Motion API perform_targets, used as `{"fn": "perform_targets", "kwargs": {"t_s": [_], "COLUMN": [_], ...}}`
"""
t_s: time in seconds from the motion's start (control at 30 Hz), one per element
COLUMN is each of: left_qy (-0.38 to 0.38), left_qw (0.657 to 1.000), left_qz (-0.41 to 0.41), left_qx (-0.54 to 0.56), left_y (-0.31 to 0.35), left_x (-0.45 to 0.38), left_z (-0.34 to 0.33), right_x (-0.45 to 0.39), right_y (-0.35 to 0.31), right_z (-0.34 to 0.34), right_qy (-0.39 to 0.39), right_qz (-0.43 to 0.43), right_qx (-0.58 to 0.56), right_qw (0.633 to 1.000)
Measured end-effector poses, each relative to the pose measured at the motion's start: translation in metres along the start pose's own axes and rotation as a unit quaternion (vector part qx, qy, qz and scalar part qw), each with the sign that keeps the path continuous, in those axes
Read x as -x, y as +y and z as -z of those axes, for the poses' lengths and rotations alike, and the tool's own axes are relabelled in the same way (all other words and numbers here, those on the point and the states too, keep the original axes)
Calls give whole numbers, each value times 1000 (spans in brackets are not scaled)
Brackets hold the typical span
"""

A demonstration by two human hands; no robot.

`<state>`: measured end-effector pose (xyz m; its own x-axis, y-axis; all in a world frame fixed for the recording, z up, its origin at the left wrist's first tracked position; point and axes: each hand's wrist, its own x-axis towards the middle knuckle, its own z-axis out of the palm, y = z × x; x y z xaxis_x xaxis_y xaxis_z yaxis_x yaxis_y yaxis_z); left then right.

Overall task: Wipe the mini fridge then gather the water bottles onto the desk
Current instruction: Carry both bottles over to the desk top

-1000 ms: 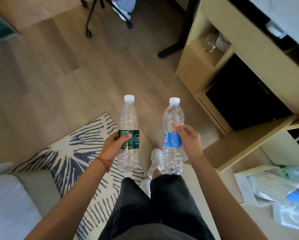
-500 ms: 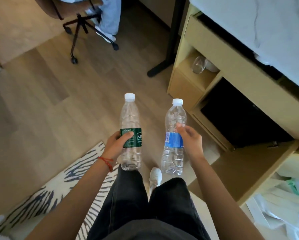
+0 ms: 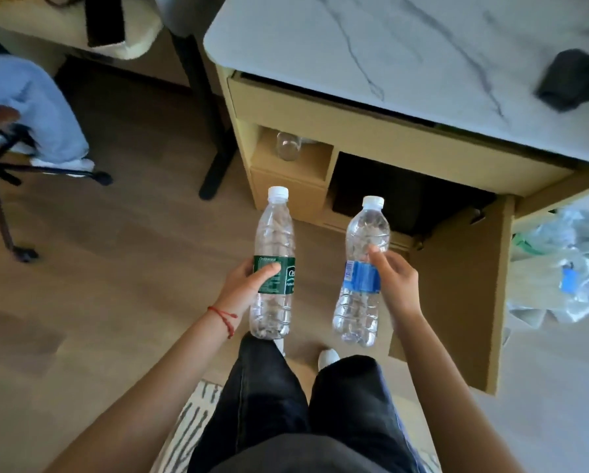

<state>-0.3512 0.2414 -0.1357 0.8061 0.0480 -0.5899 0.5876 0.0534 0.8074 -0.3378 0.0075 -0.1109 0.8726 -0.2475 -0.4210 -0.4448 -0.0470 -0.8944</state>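
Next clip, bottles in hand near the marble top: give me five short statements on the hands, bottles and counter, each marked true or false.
1. The left hand grips the green-label bottle. True.
2. The right hand holds nothing. False: it grips the blue-label bottle.
3. Both bottles have white caps on. True.
4. Both bottles stand on the marble top. False: they are held above the floor, short of it.
5. A dark cloth lies on the marble top. True.
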Motion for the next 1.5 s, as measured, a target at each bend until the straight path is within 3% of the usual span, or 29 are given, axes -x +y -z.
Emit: {"fn": "perform_targets", "kwargs": {"t_s": [0.2,0.43,0.87,1.23,1.5], "left_qy": [-103,-150,-128,-136,-181], "left_qw": [994,985,973,949,932], "left_qz": [-1,-41,-192,-282,-302], "left_qx": [-41,-69,-32,-39,-82], "left_y": [35,81,244,391,458], "left_x": [-40,-85,-167,-285,-351], "left_z": [-26,-83,-195,-242,-266], "right_x": [-12,-67,-202,-322,-387], "right_y": [-8,-37,-191,-300,-350], "right_z": [12,51,119,126,120], "right_qy": [83,130,112,182,228], "right_qz": [-3,32,138,206,248], "right_qx": [-27,-38,-54,-80,-89], "right_qw": [996,990,983,958,937]}}
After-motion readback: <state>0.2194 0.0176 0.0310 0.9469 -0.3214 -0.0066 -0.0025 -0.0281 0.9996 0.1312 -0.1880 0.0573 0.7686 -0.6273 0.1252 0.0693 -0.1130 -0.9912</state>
